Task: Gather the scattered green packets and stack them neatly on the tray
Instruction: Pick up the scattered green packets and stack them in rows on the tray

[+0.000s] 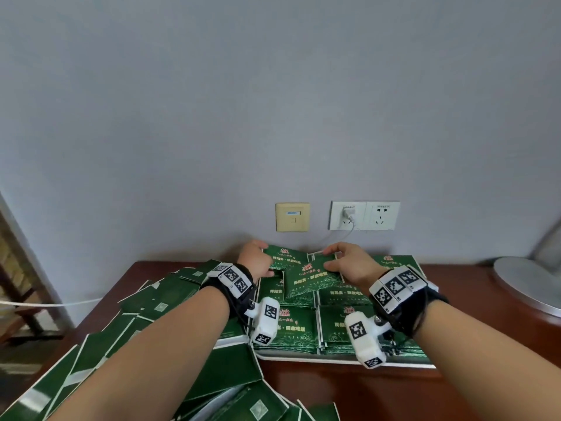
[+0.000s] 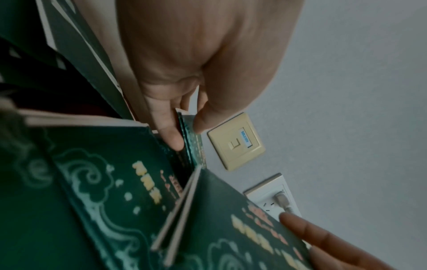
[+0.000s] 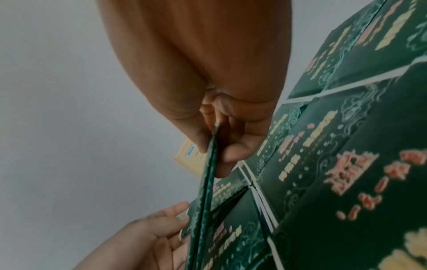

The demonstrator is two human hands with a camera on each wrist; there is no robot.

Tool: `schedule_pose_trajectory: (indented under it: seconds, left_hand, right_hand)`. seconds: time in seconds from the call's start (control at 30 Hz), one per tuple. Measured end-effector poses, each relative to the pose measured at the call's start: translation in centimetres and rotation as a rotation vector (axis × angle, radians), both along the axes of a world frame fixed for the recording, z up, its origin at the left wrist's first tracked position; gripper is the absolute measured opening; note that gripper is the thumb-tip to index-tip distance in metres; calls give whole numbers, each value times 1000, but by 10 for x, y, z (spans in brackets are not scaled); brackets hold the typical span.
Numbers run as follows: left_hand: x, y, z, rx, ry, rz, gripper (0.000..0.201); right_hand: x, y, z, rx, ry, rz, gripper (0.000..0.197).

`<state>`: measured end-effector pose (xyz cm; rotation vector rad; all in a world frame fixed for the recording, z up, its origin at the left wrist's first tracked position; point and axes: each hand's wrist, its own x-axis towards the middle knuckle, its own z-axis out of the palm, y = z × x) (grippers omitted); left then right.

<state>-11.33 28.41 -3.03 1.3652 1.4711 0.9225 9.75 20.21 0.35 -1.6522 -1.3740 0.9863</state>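
Two hands work at the far edge of the tray, close to the wall. The left hand (image 1: 256,259) has thumb and fingers curled round the edge of a green packet (image 1: 280,257), which it holds lifted and tilted above the stacks; the left wrist view shows that packet pinched between thumb and fingertip. The right hand (image 1: 349,261) pinches a second green packet (image 1: 314,276) by its upper edge, thumb on one face and fingers (image 3: 233,151) on the other, so that it hangs slanted across the rows below.

Under both hands, stacked packets (image 1: 340,326) lie face up in neat rows, edge to edge, on the pale tray (image 1: 303,358), which sits on the dark brown worktop (image 1: 364,390). Left of the tray, a loose heap of packets (image 1: 158,302) sprawls face down toward the near corner, overlapping at all angles.

On the grey wall behind are a beige wall plate (image 1: 292,217) and a white socket (image 1: 364,215) with a plug in it. A round grey fan base (image 1: 528,284) stands at the right.
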Motion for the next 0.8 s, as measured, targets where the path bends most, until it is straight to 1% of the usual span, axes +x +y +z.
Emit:
schedule_pose_trajectory:
  seconds: [0.07,0.13,0.27,0.57,0.63,0.8]
  left_hand:
    - [-3,-3,0,16,28,25,32]
    - [-3,-5,0,44,80,7,25]
    - [-3,-5,-1,72,161,-40,28]
    - [-3,-5,-1,68,324,-169,39]
    - [-4,-5,-2,62,349,-193,40]
    - [-10,-8,-1,43,392,-226,41]
  right_hand:
    - [-8,3,-4,-6,-45,-8,27]
    - [-14,4,-9,-23,-99,2,29]
    - [-24,6,-11,-26,-261,29,37]
    - [-38,10,-12,-4,-536,57,41]
    - [-39,11,-12,2,-580,69,41]
    - [-42,10,-15,30,-622,57,41]
